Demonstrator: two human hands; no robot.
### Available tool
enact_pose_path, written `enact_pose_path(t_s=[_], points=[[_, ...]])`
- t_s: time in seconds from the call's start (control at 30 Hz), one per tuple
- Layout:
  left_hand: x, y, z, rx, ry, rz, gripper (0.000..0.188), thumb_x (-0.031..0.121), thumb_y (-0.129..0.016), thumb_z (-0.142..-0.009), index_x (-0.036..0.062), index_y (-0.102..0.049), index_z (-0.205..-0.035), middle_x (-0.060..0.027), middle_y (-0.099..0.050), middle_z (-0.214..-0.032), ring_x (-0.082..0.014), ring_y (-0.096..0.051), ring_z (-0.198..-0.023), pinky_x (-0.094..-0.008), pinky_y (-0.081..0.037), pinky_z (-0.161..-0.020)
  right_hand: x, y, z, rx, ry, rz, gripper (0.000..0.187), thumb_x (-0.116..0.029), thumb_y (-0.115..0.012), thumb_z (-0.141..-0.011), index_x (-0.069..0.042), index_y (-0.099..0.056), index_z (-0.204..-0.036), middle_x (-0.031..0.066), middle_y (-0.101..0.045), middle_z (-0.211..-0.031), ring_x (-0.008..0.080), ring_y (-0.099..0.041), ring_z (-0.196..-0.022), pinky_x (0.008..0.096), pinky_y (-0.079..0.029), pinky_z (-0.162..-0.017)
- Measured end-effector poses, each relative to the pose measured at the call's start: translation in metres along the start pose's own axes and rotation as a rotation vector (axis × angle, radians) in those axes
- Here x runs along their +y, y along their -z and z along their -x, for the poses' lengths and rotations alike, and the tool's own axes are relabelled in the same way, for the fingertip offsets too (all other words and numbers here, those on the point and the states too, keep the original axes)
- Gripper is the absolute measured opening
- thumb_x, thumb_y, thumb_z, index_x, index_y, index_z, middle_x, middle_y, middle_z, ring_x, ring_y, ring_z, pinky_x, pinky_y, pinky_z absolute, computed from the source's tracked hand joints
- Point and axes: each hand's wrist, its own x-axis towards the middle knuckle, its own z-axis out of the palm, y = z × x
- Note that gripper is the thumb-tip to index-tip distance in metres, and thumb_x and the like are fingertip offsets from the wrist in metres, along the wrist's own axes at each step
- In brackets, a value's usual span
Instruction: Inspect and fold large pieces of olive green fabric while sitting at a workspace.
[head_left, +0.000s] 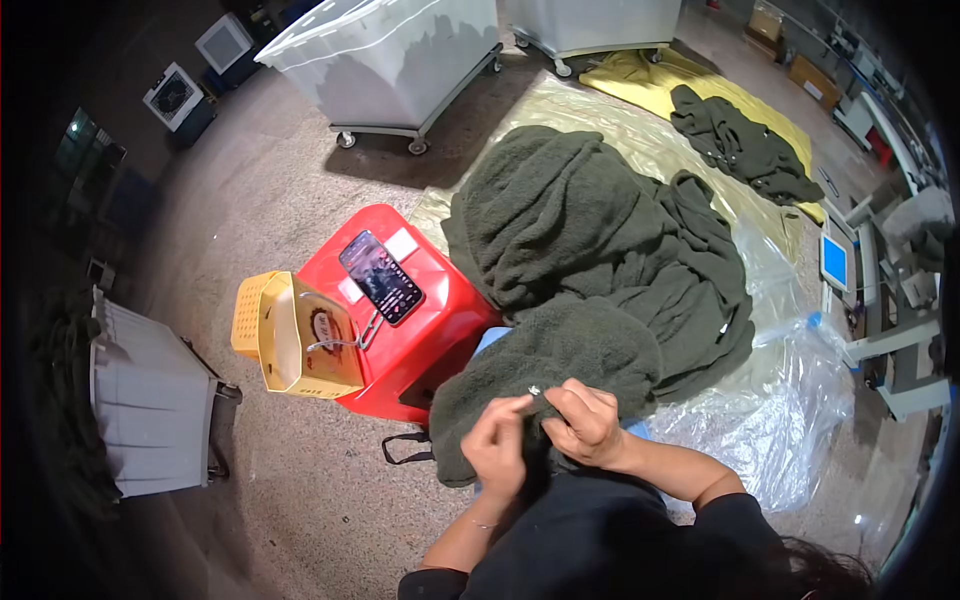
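Observation:
A dark green fleece garment lies across my lap, its near edge under both hands. My left hand is closed in a pinch, its fingertips at a small shiny white piece too tiny to name. Just right of it, my right hand is also closed, thumb against bent fingers, low over the fleece. What sits inside either pinch is hidden. More of the same fleece is heaped in a large pile directly ahead.
To the left stands a red plastic stool bearing a phone, with a yellow box beside it. Clear plastic sheeting covers floor at right. Wheeled grey bins stand ahead; a white cart is far left.

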Motion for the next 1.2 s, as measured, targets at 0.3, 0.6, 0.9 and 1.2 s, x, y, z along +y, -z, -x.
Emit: enact_pose_path(t_s=[0.3, 0.6, 0.9, 1.2], points=[[0.048, 0.045, -0.017, -0.964, 0.272, 0.085, 0.004, -0.004, -0.067, -0.07, -0.0026, -0.065, -0.073, -0.0072, -0.065, -0.07, -0.012, -0.06, -0.062, -0.0239, -0.046, -0.056, 0.0, 0.056, -0.031, -1.186, -0.456, -0.459, 0.067, -0.007, -0.066, -0.073, -0.005, -0.036, -0.132, 0.0199, -0.061, -0.087, 0.0341, -0.062, -0.08, 0.0415, -0.046, -0.068], [0.077, 0.012, -0.024, -0.324, 0.219, 0.181, 0.038, -0.001, -0.059, -0.083, -0.0016, -0.047, -0.119, -0.0219, -0.057, -0.12, -0.0236, -0.064, -0.089, -0.0359, -0.058, -0.076, 0.118, 0.169, -0.165, -0.507, -0.805, 0.453, 0.03, -0.006, -0.052, -0.069, -0.001, -0.062, -0.097, 0.0237, -0.062, -0.095, 0.0358, -0.061, -0.089, 0.0465, -0.05, -0.076], [0.021, 0.023, -0.013, -0.148, 0.469, 0.093, 0.015, 0.001, -0.058, -0.091, -0.0036, -0.057, -0.105, -0.0156, -0.067, -0.101, -0.013, -0.063, -0.077, -0.0271, -0.054, -0.073, 0.259, 0.353, -0.222, 0.462, -0.379, 0.879, 0.079, -0.024, -0.068, -0.077, -0.013, -0.03, -0.145, 0.0248, -0.057, -0.122, 0.0426, -0.054, -0.113, 0.0468, -0.044, -0.096], [0.006, 0.017, -0.015, -0.244, 0.526, -0.023, 0.012, 0.004, -0.059, -0.091, -0.0021, -0.059, -0.102, -0.0152, -0.067, -0.098, -0.0124, -0.063, -0.076, -0.0246, -0.053, -0.07, 0.31, 0.088, 0.112, -0.434, -0.897, 0.47, 0.035, -0.025, -0.067, -0.077, -0.005, -0.061, -0.105, 0.0183, -0.059, -0.107, 0.0351, -0.057, -0.104, 0.0433, -0.048, -0.088]])
